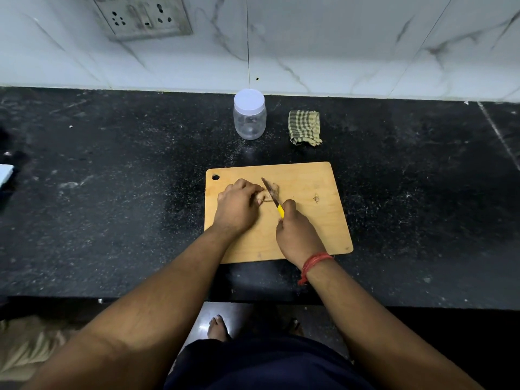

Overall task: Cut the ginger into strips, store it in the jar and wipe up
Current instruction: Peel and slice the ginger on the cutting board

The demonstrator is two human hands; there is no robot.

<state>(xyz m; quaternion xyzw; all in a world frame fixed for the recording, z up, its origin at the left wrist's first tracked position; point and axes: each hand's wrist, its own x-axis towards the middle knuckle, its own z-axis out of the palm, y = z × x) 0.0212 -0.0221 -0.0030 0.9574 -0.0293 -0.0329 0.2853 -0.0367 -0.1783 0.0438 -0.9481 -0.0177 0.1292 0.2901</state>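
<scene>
A piece of ginger (273, 190) lies on the wooden cutting board (315, 220) near its far left part. My left hand (239, 205) holds the ginger down with curled fingers, hiding much of it. My right hand (298, 235) grips the yellow handle of a small knife (271, 192), whose blade lies across the ginger. A small ginger scrap (316, 198) sits on the board to the right. The clear plastic jar (250, 115) with its white lid on stands behind the board. A folded green checked cloth (304, 127) lies to the right of the jar.
The black speckled counter (112, 206) runs to a white marble wall with a socket plate (143, 16) at the upper left. A pale object (5, 175) shows at the left edge. The counter's front edge is just below the board.
</scene>
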